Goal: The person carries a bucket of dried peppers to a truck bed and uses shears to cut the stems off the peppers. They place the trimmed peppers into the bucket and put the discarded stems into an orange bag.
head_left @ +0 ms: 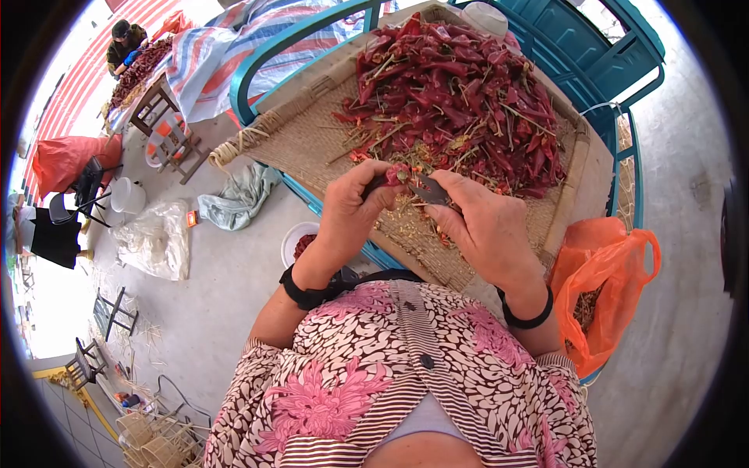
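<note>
A large heap of dried red chili peppers (468, 93) lies on a woven tray (304, 132), with loose seeds and stems at its near edge. Above that edge, my left hand (355, 204) pinches a small red chili (398, 173) between thumb and fingers. My right hand (488, 226) is closed around dark-bladed scissors (429, 189), whose blades are beside the chili. Both hands are close together, and the scissors' handles are hidden in my right hand.
An orange plastic bag (601, 288) hangs at the tray's right. Below the tray's left side is a white bowl (291, 242) with red chilies. Teal metal rails (257, 66) surround the tray. Stools and sacks stand on the left floor; another person (125, 47) is at the far upper left.
</note>
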The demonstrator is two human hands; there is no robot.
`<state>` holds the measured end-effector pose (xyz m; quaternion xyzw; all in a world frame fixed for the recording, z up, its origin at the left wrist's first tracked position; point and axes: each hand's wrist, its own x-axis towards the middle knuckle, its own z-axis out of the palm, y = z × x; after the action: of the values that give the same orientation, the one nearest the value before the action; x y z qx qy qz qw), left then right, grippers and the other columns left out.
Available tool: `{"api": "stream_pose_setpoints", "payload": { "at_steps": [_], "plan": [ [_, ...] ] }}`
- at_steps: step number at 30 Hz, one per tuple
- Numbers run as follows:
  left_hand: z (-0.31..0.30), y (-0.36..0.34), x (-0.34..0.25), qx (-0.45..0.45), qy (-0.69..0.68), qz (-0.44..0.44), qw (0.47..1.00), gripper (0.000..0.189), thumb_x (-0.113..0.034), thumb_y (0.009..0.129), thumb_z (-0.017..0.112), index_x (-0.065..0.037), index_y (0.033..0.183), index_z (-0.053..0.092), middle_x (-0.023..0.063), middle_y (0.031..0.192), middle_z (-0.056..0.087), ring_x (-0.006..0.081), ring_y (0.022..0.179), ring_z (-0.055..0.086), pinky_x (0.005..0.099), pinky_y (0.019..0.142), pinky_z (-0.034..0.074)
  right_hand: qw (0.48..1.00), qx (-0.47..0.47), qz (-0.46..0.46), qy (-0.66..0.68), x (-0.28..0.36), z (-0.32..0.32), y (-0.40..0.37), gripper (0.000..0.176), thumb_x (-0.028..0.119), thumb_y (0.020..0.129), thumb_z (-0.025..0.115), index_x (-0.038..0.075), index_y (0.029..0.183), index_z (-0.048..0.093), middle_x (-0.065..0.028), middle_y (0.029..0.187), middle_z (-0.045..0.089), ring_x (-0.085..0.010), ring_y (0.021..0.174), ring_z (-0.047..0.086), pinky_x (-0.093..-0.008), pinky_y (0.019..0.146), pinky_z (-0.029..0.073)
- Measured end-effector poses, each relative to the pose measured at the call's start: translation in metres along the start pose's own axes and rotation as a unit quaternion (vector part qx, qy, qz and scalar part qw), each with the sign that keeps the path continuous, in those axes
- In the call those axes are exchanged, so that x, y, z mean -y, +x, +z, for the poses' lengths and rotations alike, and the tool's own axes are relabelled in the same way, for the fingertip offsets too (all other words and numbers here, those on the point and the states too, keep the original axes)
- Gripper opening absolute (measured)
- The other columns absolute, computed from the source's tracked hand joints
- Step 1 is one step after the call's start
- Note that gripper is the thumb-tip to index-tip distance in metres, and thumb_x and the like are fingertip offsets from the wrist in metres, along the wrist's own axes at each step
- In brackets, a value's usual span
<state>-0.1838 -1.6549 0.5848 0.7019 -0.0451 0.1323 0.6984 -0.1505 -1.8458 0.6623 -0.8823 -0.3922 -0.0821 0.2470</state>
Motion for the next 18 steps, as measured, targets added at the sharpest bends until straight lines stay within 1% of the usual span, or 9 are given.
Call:
{"api": "stream_pose_setpoints", "payload": {
  "at_steps": [2,5,8,11,14,17,18],
  "plan": [
    [-0.0004,0.0001,-0.0020,0.004,0.000,0.011,1.000,0.012,-0.009,0.092,0.059,-0.004,0.103,0.061,-0.0034,0.072,0.058,0.0013,0.061,0.049,0.0173,0.051,0.038,1.000,-0.003,-0.011,-0.025,-0.0009,0.0016,0.0019,0.035,0.026,0.087,0.062,0.006,0.116,0.057,-0.0112,0.090,0.067,-0.0280,0.073,0.066,-0.0382,0.057,0.050],
    [-0.0016,0.0018,-0.0067,0.003,0.041,-0.002,0.999,0.010,-0.006,0.092,0.058,-0.003,0.102,0.061,-0.0032,0.073,0.058,0.0010,0.061,0.049,0.0173,0.051,0.038,0.999,0.002,-0.012,-0.048,-0.0011,0.0006,0.0037,0.035,0.027,0.087,0.062,0.006,0.115,0.058,-0.0108,0.088,0.067,-0.0273,0.070,0.065,-0.0379,0.056,0.050],
    [-0.0023,0.0028,-0.0025,0.002,0.034,0.001,0.999,0.011,-0.004,0.091,0.059,-0.002,0.102,0.060,-0.0022,0.074,0.058,0.0018,0.063,0.050,0.0176,0.053,0.039,0.999,0.005,-0.018,-0.047,-0.0018,0.0010,0.0046,0.035,0.028,0.087,0.061,0.006,0.115,0.058,-0.0106,0.087,0.066,-0.0277,0.069,0.065,-0.0375,0.055,0.050],
    [-0.0021,0.0068,-0.0011,-0.015,0.054,0.040,0.998,0.014,-0.002,0.088,0.061,-0.001,0.101,0.061,-0.0014,0.075,0.058,0.0033,0.065,0.052,0.0187,0.056,0.041,0.999,0.013,-0.005,-0.044,-0.0013,0.0009,0.0055,0.035,0.028,0.088,0.061,0.006,0.115,0.058,-0.0105,0.087,0.066,-0.0276,0.069,0.065,-0.0378,0.055,0.050],
    [-0.0053,0.0089,-0.0043,0.001,0.087,0.057,0.995,0.016,0.001,0.084,0.063,0.000,0.100,0.062,-0.0014,0.076,0.058,0.0044,0.066,0.053,0.0200,0.058,0.042,1.000,0.004,-0.004,-0.022,-0.0015,0.0013,0.0055,0.034,0.028,0.088,0.061,0.007,0.115,0.058,-0.0103,0.087,0.066,-0.0278,0.070,0.065,-0.0383,0.056,0.049],
    [-0.0064,0.0094,-0.0048,0.005,0.120,0.069,0.990,0.017,0.003,0.080,0.065,0.001,0.096,0.063,0.0012,0.076,0.058,0.0065,0.066,0.053,0.0223,0.058,0.043,1.000,0.008,0.008,-0.013,0.0011,0.0016,0.0060,0.030,0.027,0.088,0.060,0.007,0.111,0.058,-0.0103,0.085,0.066,-0.0286,0.070,0.064,-0.0388,0.056,0.049],
    [-0.0060,0.0091,-0.0047,0.000,0.136,0.086,0.987,0.017,0.003,0.079,0.065,0.000,0.096,0.063,0.0028,0.076,0.059,0.0086,0.065,0.054,0.0234,0.059,0.044,1.000,0.016,0.017,-0.009,0.0019,0.0016,0.0067,0.028,0.026,0.089,0.060,0.007,0.109,0.058,-0.0104,0.084,0.065,-0.0290,0.070,0.064,-0.0391,0.056,0.049]
  ]
}}
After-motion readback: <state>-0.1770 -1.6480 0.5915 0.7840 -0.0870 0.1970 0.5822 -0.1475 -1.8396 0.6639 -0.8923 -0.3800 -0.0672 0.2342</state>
